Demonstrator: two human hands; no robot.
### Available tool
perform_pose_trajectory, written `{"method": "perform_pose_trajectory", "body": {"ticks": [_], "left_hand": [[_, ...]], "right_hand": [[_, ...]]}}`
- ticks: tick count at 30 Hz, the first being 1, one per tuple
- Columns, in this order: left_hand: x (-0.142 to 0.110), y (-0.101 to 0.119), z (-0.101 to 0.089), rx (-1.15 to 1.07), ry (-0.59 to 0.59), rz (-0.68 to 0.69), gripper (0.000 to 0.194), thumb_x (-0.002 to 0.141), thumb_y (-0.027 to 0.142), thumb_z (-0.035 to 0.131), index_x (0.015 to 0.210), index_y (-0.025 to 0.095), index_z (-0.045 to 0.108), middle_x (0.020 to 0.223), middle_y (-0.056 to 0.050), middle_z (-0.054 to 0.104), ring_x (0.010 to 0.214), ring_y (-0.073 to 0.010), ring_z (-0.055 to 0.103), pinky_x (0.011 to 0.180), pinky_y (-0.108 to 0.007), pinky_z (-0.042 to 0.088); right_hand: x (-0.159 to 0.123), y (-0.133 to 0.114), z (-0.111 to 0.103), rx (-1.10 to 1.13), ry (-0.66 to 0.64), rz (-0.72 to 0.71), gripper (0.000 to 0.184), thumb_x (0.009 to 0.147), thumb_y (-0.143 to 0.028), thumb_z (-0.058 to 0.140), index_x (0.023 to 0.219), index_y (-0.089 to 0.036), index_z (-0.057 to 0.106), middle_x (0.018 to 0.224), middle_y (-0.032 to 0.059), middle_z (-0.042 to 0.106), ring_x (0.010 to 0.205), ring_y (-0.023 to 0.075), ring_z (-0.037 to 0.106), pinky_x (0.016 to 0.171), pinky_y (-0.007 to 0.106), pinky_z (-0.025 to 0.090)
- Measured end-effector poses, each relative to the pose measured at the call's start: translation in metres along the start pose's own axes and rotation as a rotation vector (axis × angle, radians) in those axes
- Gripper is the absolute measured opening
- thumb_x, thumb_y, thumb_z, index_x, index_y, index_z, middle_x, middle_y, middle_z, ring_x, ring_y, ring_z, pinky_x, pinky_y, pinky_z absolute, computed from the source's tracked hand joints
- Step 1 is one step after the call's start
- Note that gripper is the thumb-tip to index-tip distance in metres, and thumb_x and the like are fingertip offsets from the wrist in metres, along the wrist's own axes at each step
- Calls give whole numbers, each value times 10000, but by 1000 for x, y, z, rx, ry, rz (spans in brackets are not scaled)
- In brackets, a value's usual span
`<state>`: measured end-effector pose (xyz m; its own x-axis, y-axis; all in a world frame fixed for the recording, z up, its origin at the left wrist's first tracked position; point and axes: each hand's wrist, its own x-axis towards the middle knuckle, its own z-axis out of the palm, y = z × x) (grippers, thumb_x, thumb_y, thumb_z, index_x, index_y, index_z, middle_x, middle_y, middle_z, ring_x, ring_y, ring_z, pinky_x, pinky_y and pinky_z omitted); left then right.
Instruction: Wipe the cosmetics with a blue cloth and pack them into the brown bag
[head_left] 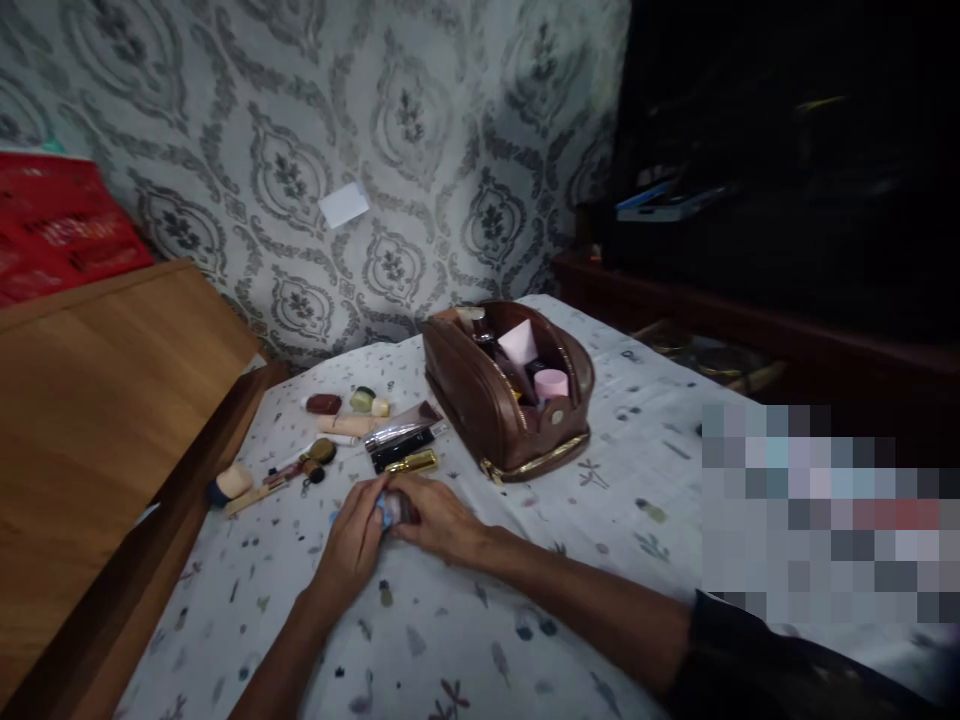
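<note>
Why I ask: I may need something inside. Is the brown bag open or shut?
The brown bag is open: its top gapes, showing a round pink item inside.

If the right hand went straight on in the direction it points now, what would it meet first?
Beyond the small blue item it holds, the right hand would most likely meet the left hand first, which lies in its line; whether their fingertips touch is unclear.
</note>
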<state>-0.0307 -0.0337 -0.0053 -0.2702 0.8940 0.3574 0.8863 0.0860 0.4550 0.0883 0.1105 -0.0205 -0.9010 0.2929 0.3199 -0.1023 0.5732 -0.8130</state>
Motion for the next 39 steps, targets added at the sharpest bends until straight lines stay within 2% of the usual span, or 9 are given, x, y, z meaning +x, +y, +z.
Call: {"method": "perform_pose_trajectory", "body": {"ticks": [2,5,9,16,20,27,33,36,39], "left_hand": [[-1,1,1,-11,-8,-10,438,986,293,343,1408,197,412,1348,-126,547,1274,-223,509,1093,-404,407],[-2,3,1,-27,15,-47,383,963,303,414,1328,192,446,1279,-133,583,1202,-236,555,1031,-401,446],[-1,5,0,-66,44,-101,228,940,321,472,1127,204,528,1065,-89,638,1013,-221,614,908,-362,489],[2,6,-1,-120,45,-114,178,944,339,476,1045,206,537,990,-56,625,942,-196,601,860,-328,476],[5,8,0,-110,64,-157,160,946,347,446,957,214,534,904,-37,614,863,-187,597,797,-312,472],[9,9,2,-67,102,-234,212,948,338,379,777,225,431,710,13,532,676,-153,512,654,-278,402],[9,8,-1,-78,111,-178,194,948,307,389,813,205,484,721,8,545,691,-150,518,686,-280,422],[8,8,-5,-121,82,-93,169,952,292,413,980,191,546,885,-36,627,827,-171,585,786,-299,460],[6,6,-9,-149,32,11,254,930,286,477,1159,186,524,1078,-81,628,988,-202,598,885,-324,465]], "right_hand": [[0,-2,-1,27,-12,21,469,717,-147,690,1177,-164,599,991,64,669,816,201,606,758,306,475],[-1,-3,-3,59,0,30,438,714,-143,676,1145,-193,612,917,35,667,740,178,586,706,285,457],[1,0,-2,81,-10,62,407,696,-153,695,1096,-206,641,817,7,656,681,169,564,671,276,431],[5,-1,-2,118,-27,100,401,695,-171,715,1091,-195,662,709,-17,620,616,157,543,634,273,419],[2,-5,-2,80,-34,111,384,690,-176,724,1066,-203,650,722,-17,618,631,161,556,635,275,422],[-2,-5,3,-57,-29,-11,246,727,-180,714,939,-202,592,810,0,624,687,155,558,662,270,431],[-1,-4,3,-46,-4,-20,323,709,-134,700,1011,-188,599,844,10,635,695,147,566,662,262,452],[0,-5,2,10,2,37,357,701,-153,707,1045,-184,615,800,-1,632,669,144,561,647,262,454],[1,-2,1,108,11,94,356,703,-164,696,1051,-177,626,751,-17,618,645,134,551,631,255,451]]}}
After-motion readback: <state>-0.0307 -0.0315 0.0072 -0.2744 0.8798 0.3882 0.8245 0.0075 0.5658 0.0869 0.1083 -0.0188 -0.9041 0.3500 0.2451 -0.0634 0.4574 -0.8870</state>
